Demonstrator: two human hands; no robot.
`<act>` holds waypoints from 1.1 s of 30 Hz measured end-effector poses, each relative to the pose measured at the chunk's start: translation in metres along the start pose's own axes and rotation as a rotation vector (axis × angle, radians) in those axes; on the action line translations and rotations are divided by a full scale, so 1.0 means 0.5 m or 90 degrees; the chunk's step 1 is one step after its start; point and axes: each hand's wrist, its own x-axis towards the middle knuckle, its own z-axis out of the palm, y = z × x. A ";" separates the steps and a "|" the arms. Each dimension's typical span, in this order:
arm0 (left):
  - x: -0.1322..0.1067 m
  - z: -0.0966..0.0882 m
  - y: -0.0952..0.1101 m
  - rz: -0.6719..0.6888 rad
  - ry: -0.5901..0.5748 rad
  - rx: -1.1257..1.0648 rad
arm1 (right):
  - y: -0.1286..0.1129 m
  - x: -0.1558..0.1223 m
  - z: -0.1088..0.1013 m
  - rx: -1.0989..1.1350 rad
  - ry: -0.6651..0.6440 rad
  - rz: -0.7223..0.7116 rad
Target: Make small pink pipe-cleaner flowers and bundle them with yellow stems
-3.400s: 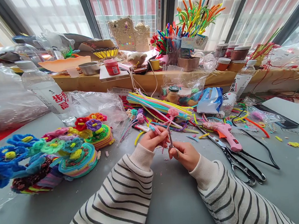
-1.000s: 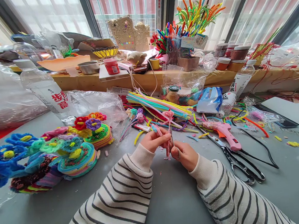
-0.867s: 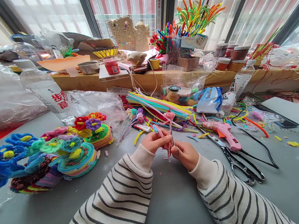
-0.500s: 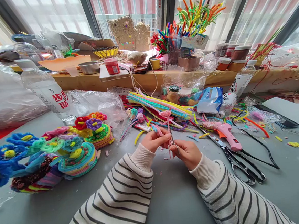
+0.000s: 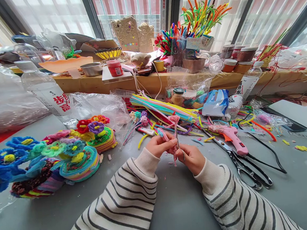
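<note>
Near the middle of the frame, the left hand (image 5: 159, 145) has its fingers pinching a small pink flower (image 5: 174, 119) by its thin, fuzzy stem; the bloom stands above the fingers and pink strands hang below. A short blue-and-pink piece (image 5: 162, 132) sticks up from the same hand. Just right of it, the right hand (image 5: 192, 157) has its fingers curled around small scissors (image 5: 177, 141), the blades pointing up beside the stem. Both hands are above the gray counter (image 5: 173, 205).

Behind them, at the center of the frame, lies a bundle of pastel pipe cleaners (image 5: 163, 107), with a white tube (image 5: 146, 130) in front of it. At the center right, a pink glue gun (image 5: 231, 137) rests just beside large scissors (image 5: 239, 161), whose black handles point toward the lower right. Fuzzy blue flowers (image 5: 9, 158) fill the left edge of the frame, and a water bottle (image 5: 45, 91) leans at the upper left.
</note>
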 end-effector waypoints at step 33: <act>0.006 -0.003 0.002 0.020 0.035 -0.004 | -0.004 0.000 -0.005 -0.020 0.073 0.052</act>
